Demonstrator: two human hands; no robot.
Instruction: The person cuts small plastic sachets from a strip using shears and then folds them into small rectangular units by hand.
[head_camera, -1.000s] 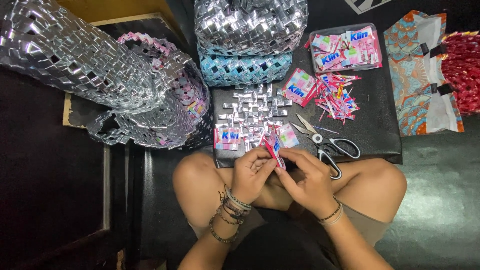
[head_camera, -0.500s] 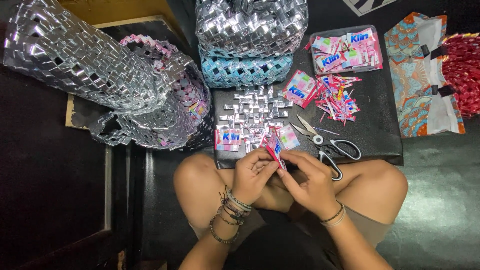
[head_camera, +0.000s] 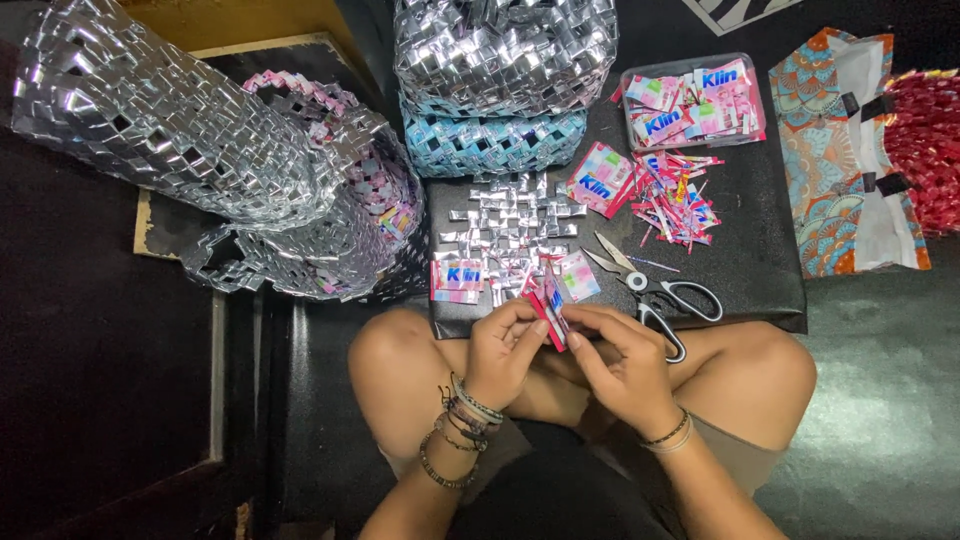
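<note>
1. A folded pink wrapper strip (head_camera: 551, 312) is pinched between both hands, just over the near edge of the black board (head_camera: 760, 270)
2. Left hand (head_camera: 503, 352): fingers curled, thumb + fingertips clamped on the strip's left side
3. Right hand (head_camera: 622, 362): fingers bent, strip's right side gripped
4. Woven silver mat (head_camera: 510, 225) is laid mid-board, w/ scissors (head_camera: 650, 290) to its right nr the near edge
5. Clear tub of wrappers (head_camera: 690, 100) is seen at the far right corner

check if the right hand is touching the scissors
Apart. The head view shows the right hand pinching a folded wrapper with the left hand; black mat shows between it and the scissors.
</note>
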